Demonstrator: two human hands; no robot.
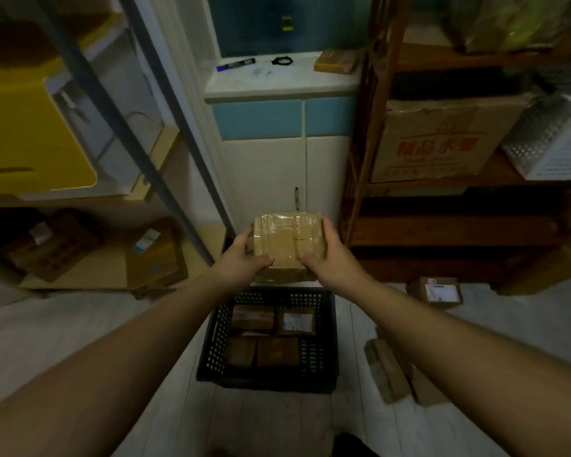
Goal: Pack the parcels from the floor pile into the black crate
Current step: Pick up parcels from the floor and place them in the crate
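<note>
Both forearms run up frame; left hand [244, 258] & right hand [327, 255] have fingers grasping a taped brown parcel [289, 240] by opposite sides, held above the black crate [211, 344].

Crate approx. 4 parcels in, bottom layer. Judgement: lower flat onto them, release last.

Floor pile [393, 371] right of crate, part hidden by right arm. Parcel underside unseen; labels illegible.

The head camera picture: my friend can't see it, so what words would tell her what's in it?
Two bare hands, the left hand and the right hand, hold a taped brown parcel above a black crate on the floor. The crate already holds several parcels, more parcels lie on the floor to its right, and shelves stand on both sides.
</note>
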